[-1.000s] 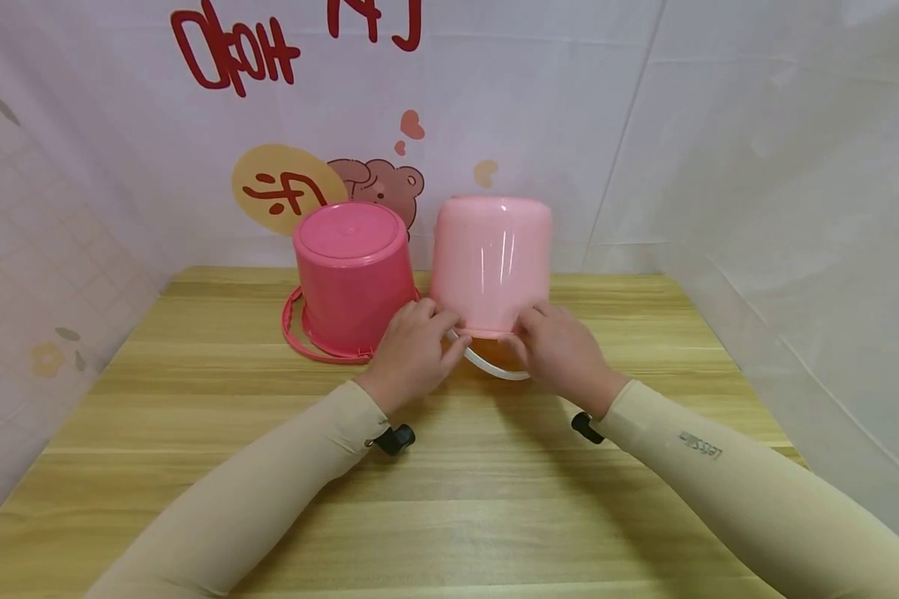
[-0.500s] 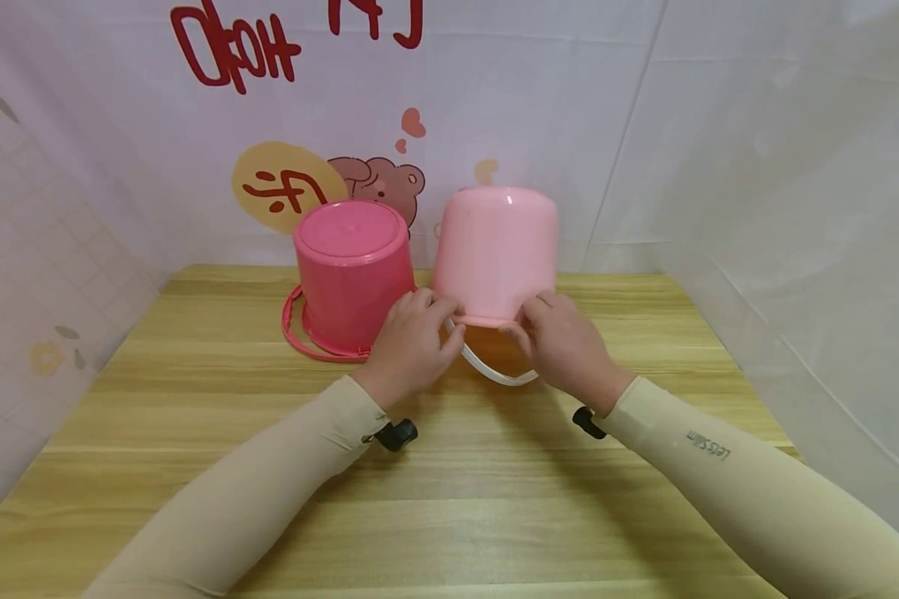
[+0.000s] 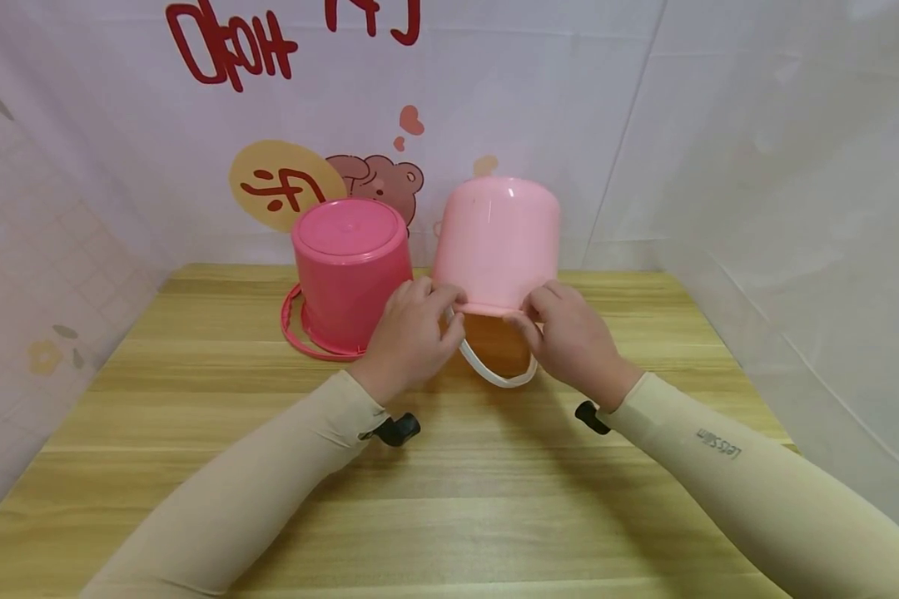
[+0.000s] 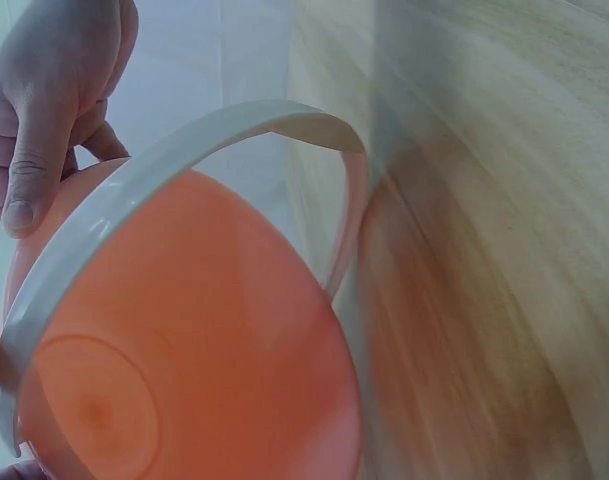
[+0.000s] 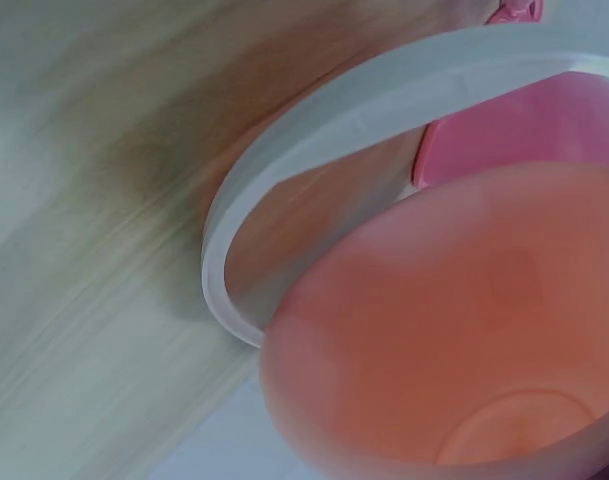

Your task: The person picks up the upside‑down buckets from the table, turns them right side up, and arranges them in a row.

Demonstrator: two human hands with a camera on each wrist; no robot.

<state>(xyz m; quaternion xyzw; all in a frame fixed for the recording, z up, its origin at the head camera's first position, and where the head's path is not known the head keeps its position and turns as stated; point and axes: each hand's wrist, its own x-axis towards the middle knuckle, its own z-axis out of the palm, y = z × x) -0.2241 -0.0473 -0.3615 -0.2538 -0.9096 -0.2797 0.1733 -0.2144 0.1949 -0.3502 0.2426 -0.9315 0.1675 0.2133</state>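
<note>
A light pink bucket [image 3: 498,241] is bottom up and tilted, its near rim raised and its opening turned partly toward me. My left hand [image 3: 412,337] pinches the near rim on the left; my right hand [image 3: 573,341] pinches it on the right. The white handle [image 3: 487,373] hangs below the rim, in front of the opening. The inside of the bucket [image 4: 214,310] looks orange and bare in the left wrist view, where my right hand [image 4: 59,90] also shows. Whether the far rim touches the table is hidden.
A darker pink bucket [image 3: 352,283] stands upside down just left of the light one, its pink handle [image 3: 288,329] lying on the wooden table [image 3: 449,516]. White printed cloth [image 3: 554,108] hangs behind the table, with more cloth at both sides.
The light pink bucket's near rim has risen and tipped back, showing more of its inside. Both hands moved up with it, and more of the white handle shows. The darker bucket stayed put.
</note>
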